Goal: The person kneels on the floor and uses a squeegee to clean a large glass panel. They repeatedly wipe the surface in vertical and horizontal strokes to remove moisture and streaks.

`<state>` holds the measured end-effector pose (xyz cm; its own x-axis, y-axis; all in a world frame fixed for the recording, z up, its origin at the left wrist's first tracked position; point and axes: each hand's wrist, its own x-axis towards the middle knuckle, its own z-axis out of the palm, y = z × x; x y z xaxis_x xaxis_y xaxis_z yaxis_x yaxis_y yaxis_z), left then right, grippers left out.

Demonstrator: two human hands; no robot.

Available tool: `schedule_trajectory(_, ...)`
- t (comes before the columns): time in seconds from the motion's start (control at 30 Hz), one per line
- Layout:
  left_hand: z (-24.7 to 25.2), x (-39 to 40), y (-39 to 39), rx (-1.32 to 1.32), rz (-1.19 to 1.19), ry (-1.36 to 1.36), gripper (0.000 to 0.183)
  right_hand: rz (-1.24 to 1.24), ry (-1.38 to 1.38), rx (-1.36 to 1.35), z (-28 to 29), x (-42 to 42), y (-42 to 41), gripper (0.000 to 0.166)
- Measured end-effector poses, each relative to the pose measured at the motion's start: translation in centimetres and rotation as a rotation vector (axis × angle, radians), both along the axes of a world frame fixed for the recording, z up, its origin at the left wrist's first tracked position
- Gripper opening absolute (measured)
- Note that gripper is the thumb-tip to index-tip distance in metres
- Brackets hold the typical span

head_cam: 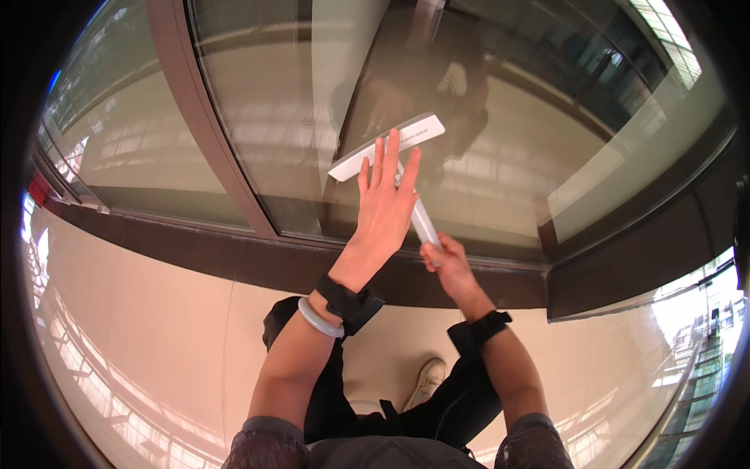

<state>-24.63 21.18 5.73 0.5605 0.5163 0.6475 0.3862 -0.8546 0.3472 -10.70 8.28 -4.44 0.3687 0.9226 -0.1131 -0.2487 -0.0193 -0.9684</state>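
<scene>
A white squeegee [430, 126] lies with its wide head against or close to a large glass pane [275, 135], tilted up towards the right. My right hand [448, 258] is closed round the lower end of its handle. My left hand [387, 199] is spread, fingers pointing up, over the left part of the squeegee's head and the top of the handle; whether it presses on the head I cannot tell. The joint between head and handle is partly hidden by this hand.
A brown metal frame post [211, 117] divides the glass on the left. A dark base ledge [281, 258] runs below the panes and meets a dark corner panel [633, 234] at the right. Shiny beige floor tiles [176, 328] lie beneath, with my shoe [429, 378] on them.
</scene>
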Motion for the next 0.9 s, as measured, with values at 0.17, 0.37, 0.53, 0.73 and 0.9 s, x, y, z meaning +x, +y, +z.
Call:
schedule_trajectory(0.17,1.5,-0.2,0.2,-0.005,0.059,-0.163,0.072,-0.059,0.164,0.168,5.4,-3.6,2.9,0.017)
schedule_trajectory(0.37,2.0,-1.7,1.3,-0.017,0.111,-0.162,0.074,-0.136,0.078,0.451,20.6,-6.2,7.6,0.027)
schedule_trajectory(0.53,-0.2,-1.6,2.1,-0.049,0.174,-0.029,0.075,-0.361,-0.275,0.586,21.8,-7.5,9.0,0.037)
schedule_trajectory(0.73,-0.7,-1.2,2.4,-0.1,0.083,-0.059,0.071,-0.338,-0.265,0.29,5.3,-8.5,4.9,0.059)
schedule_trajectory(0.9,-0.6,-1.3,2.1,-0.126,0.053,-0.071,0.068,-0.369,-0.492,0.484,12.1,-8.6,6.3,0.061)
